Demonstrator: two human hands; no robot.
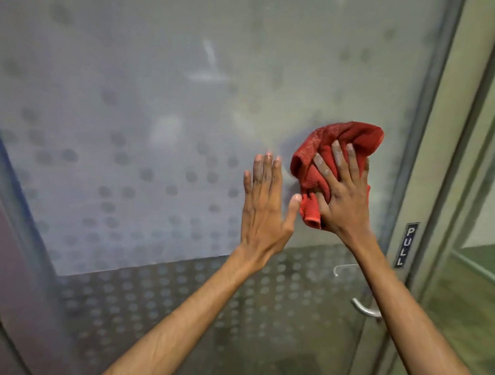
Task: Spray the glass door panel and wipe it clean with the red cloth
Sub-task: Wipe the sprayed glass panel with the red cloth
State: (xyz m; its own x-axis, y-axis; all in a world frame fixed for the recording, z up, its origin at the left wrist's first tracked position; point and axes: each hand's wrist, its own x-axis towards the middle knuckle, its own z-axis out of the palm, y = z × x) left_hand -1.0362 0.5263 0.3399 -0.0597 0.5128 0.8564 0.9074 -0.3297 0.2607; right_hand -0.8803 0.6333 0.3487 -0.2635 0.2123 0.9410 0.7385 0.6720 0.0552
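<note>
Two hands on the glass door panel (158, 106): left hand (264, 206) flat, fingers spread; right hand (343, 200) clutching the red cloth (341, 141).

Two hands are showing: one left hand (264, 206) and one right hand (343, 200). One red cloth (329, 152) is showing, one glass door panel (158, 106), one metal handle (364, 309), and one PULL sign (407, 244) (lettered vertically).

Two bare forearms in view, no sleeves, watch, rings or gloves. Left hand (264, 206): plain short nails, tendons raised across the back. Right hand (342, 194): pale powdery residue on fingers and knuckles.
</note>
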